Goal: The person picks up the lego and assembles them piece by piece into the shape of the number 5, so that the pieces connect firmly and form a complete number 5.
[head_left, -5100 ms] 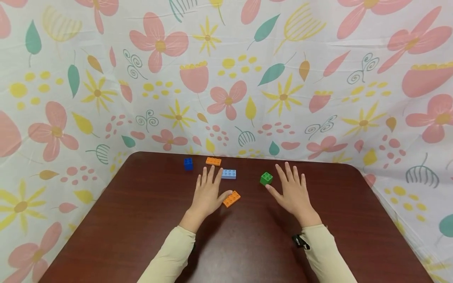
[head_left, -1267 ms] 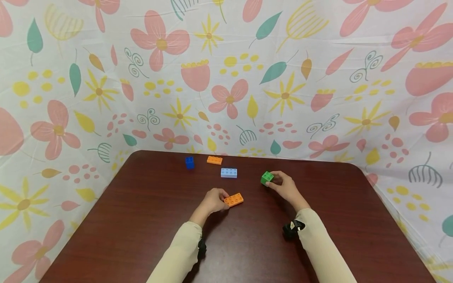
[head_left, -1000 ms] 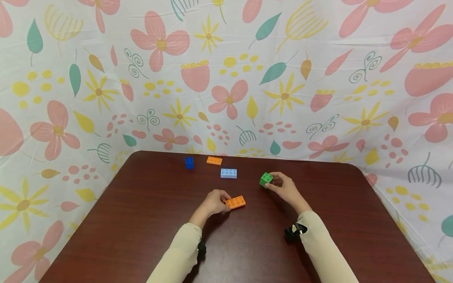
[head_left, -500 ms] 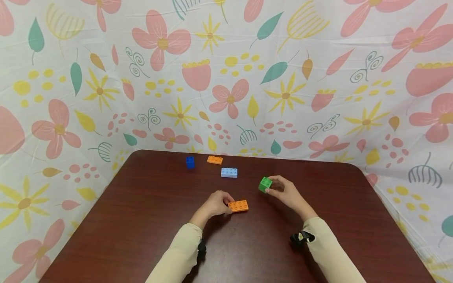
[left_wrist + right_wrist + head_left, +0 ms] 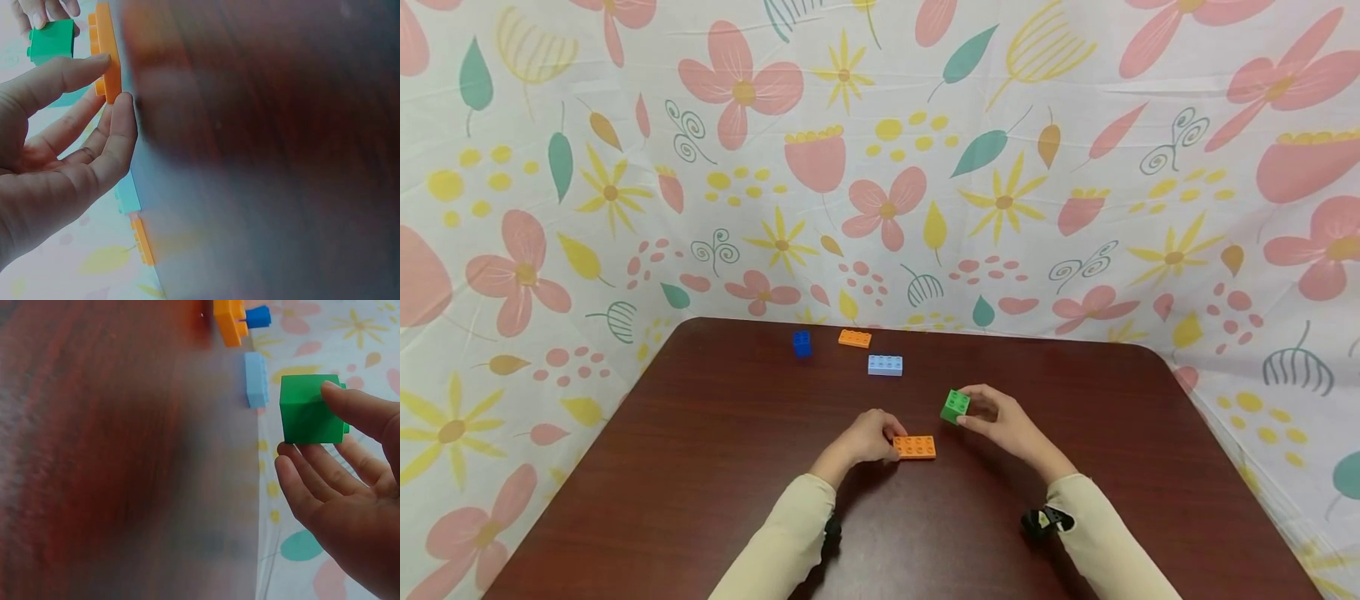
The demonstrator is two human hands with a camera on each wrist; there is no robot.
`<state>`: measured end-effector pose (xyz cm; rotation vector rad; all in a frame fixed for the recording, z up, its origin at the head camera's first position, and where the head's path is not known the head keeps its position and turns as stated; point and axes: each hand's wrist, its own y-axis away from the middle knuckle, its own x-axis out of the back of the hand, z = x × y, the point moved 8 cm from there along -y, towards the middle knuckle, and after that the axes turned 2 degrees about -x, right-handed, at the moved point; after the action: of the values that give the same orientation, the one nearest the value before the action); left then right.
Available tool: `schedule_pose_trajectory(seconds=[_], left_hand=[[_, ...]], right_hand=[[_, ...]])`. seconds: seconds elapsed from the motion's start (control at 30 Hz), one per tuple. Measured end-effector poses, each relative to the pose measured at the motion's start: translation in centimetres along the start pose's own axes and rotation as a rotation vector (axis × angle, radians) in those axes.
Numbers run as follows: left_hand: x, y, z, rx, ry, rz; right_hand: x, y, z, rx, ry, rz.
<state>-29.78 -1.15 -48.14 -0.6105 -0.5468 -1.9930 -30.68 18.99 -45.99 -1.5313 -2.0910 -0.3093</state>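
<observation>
My left hand (image 5: 867, 437) pinches the left end of an orange toy building brick (image 5: 916, 447), flat and studded, between thumb and fingers. In the left wrist view this orange brick (image 5: 110, 56) is held low over the table, its studs facing up. My right hand (image 5: 1006, 427) grips a square green brick (image 5: 955, 407) between thumb and fingers. Raised off the tabletop in the right wrist view, the green brick (image 5: 312, 411) has its studs upward. It is just behind and to the right of the orange brick, with a small gap between them.
Farther back on the dark wooden table (image 5: 715, 467) lie a light blue brick (image 5: 885, 366), a second orange brick (image 5: 854, 338) and a small dark blue brick (image 5: 802, 343). A flower-patterned cloth (image 5: 820, 233) hangs behind the table's far edge.
Both hands, spread flat at first, have taken hold of bricks. The orange brick has moved right and nearer and turned level; the green brick has risen and come nearer, slightly left.
</observation>
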Motion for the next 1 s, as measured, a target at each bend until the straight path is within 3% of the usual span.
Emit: schedule_pose_trajectory(seconds=[0.57, 0.73, 1.0], left_hand=[[-0.9, 0.0, 0.7, -0.043, -0.052, -0.033], [-0.9, -0.2, 0.6, -0.080, -0.070, -0.021], [-0.9, -0.2, 0.7, -0.020, -0.059, -0.025]], right_hand=[[-2.6, 1.3, -0.7, 0.011, -0.114, -0.140], [-3.2, 1.5, -0.9, 0.037, -0.124, -0.176], [-3.9, 1.7, -1.4, 0.080, -0.147, -0.224]])
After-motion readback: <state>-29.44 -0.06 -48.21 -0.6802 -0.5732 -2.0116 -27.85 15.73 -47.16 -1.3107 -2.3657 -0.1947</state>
